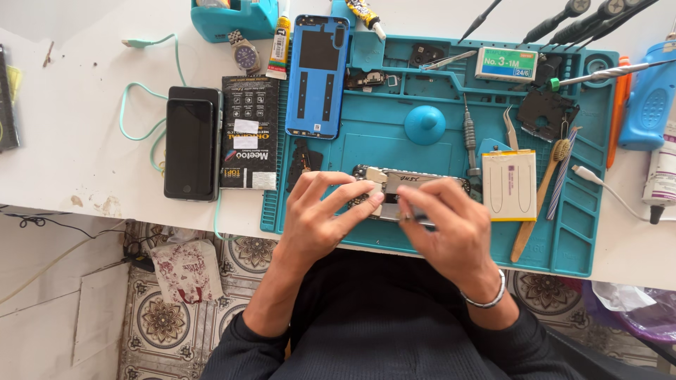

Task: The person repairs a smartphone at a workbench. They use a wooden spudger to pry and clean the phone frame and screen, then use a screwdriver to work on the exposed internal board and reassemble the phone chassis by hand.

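Teal silicone repair mat (366,137) on a white desk (63,141); the opened phone body with exposed circuit board and metal frame (394,184) lies at the mat's near edge, right under both hands. Left hand (320,218): fingers curled, tips pressing on the left end of the phone body, steadying it. Right hand (447,225): fingers drawn together, pinching a small dark tool or part at the phone's middle; too hidden to tell which. Silver bracelet (489,299) on the right wrist.

Step in hand, as a judgement: fine work on the internals, probably at a connector or screw near the board. The next move calls for a steady left-hand hold and a small, precise right-hand motion; a slip could scrape the board.

Around it: blue plastic phone back cover (317,74) lying flat at the mat's far left, white rectangular battery pack (508,184) just right of the phone body, wooden-handled brush (542,197) beside that, steel screwdriver (470,144) upright on the mat, round teal knob (424,124) mid-mat, tweezers (508,129). Off the mat, left: black smartphone, screen dark (190,149), black flat retail box (248,130), wristwatch (245,53), mint-green cable (137,91). Below the desk edge: patterned floor tiles (162,320), loose wiring.
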Demonstrator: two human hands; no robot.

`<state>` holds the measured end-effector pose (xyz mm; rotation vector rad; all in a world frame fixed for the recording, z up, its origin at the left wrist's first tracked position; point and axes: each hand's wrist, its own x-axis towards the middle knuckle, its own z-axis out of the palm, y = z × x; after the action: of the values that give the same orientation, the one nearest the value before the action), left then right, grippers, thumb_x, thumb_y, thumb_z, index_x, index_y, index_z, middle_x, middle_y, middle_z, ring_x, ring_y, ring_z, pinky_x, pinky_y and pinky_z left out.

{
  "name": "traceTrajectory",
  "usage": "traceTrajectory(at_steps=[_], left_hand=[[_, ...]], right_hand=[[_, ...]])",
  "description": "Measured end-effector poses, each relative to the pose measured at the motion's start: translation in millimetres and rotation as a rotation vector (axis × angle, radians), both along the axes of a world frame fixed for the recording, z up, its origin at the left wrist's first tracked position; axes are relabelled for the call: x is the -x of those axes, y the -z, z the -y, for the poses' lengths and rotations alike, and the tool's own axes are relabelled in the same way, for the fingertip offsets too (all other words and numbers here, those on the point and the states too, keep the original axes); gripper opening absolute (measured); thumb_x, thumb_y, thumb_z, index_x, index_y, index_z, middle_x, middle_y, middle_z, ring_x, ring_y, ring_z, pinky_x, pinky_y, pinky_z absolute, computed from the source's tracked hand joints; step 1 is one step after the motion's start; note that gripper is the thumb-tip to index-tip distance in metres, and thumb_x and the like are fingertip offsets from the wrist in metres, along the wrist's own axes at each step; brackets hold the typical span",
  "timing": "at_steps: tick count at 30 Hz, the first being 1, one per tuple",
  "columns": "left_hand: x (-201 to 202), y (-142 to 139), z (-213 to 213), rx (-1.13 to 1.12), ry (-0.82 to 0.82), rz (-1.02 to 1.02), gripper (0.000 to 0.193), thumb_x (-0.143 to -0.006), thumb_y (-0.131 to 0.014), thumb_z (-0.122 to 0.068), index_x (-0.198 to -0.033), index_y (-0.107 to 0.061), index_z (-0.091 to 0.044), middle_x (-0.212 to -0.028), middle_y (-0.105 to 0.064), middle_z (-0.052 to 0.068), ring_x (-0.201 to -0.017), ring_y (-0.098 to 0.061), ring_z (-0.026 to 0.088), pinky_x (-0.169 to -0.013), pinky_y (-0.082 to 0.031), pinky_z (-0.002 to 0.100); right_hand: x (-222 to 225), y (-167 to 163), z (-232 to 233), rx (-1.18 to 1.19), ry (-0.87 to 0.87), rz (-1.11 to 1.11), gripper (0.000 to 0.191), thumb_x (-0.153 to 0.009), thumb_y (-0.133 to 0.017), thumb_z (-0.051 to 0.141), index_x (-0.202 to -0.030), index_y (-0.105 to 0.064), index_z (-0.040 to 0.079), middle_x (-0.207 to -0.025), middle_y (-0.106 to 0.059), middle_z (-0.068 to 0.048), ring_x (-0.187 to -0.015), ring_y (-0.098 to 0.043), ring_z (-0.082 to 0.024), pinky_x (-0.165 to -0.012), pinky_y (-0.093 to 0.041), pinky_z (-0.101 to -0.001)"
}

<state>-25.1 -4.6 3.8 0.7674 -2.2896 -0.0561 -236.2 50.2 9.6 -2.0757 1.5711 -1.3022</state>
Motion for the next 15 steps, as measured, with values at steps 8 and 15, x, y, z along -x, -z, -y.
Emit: traceTrajectory(at_steps=[8,15], left_hand=[[10,4,2,0.034,0.037,-0.032,0.027,-0.085,-0.078,-0.017,-0.111,-0.080,-0.022,-0.118,-0.069,-0.007,-0.108,-0.063,0.017,-0.089,-0.048,0.034],[6,14,5,-0.036,0.106,-0.036,0.025,-0.085,-0.079,-0.015,-0.110,-0.079,-0.018,-0.119,-0.069,-0.004,-0.110,-0.064,0.019,-0.089,-0.052,0.035]], right_hand=[[3,-6,19,-0.188,0.096,-0.210,0.021,-0.086,-0.076,0.008,-0.108,-0.076,0.006,-0.101,-0.064,-0.005,-0.068,-0.068,-0.021,-0.058,-0.050,-0.0352],[6,0,22,-0.222,0.040,-0.246,0.012,-0.088,-0.077,0.011,-0.099,-0.074,0.007,-0.096,-0.065,-0.003,-0.067,-0.067,-0.022,-0.057,-0.049,-0.0364]])
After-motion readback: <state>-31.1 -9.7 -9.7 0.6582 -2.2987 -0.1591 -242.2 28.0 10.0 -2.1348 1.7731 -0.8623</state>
